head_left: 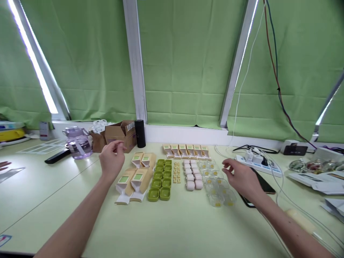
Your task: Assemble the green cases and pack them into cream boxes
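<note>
My left hand [111, 159] is raised over the table left of the boxes, its fingers curled in with nothing seen in them. Below it to the right lie several open tan cartons [138, 177] with green-and-white windows. My right hand [242, 177] hovers beside the clear plastic cases [215, 191], fingers loosely bent and slightly apart, holding nothing visible. Between the hands run paired columns of green square trays [153, 194], small yellow pieces [176, 175] and white-pink rounded blocks [190, 185]. A row of more tan cartons [182, 151] sits behind them.
Phones [262, 182] lie under my right hand, near a power strip [259, 165] with cables. At the left stand a purple water jug [77, 143], a cardboard box [120, 134] and a black cylinder [140, 133]. Another person's hand [4, 165] shows at the left edge.
</note>
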Motion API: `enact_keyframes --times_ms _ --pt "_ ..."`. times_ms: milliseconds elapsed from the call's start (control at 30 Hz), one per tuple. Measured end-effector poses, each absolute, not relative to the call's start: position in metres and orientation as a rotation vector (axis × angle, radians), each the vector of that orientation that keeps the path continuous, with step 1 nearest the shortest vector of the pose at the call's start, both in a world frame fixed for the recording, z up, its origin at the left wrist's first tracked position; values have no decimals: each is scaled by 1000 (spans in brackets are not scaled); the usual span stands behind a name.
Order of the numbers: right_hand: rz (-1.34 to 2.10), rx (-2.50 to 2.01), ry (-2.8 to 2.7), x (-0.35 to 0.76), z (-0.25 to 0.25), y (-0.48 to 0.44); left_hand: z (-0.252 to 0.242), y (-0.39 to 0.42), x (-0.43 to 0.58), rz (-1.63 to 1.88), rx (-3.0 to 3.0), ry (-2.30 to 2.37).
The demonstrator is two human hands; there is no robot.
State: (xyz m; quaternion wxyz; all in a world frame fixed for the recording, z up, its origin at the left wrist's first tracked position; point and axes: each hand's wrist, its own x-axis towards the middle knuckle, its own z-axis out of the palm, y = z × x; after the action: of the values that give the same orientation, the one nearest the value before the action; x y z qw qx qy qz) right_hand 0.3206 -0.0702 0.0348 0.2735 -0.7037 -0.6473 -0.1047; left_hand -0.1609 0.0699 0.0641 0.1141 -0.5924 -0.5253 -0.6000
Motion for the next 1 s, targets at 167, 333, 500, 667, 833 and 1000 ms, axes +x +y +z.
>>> enact_keyframes --times_ms 167,333,500,667,833,1000 --pt "-365 -2235 -1725 392 -7 -84 39 81 -185 -1841 -1631 -1694" --pt "-430 -2332 -1854 405 -43 -94 35 81 -187 -1797 -1640 -1738" --pt "-496 -2404 -1888 395 -47 -93 35 77 -184 -1739 -1635 -1763" --pt "-465 -2518 -1848 391 -44 -83 34 74 -181 -1687 -1666 -1751" --pt "-400 -2574 -1830 391 -45 -73 34 73 -180 -1649 -1683 -1745" --pt "-358 -2574 -1782 390 -45 -70 34 73 -179 -1613 -1699 -1737"
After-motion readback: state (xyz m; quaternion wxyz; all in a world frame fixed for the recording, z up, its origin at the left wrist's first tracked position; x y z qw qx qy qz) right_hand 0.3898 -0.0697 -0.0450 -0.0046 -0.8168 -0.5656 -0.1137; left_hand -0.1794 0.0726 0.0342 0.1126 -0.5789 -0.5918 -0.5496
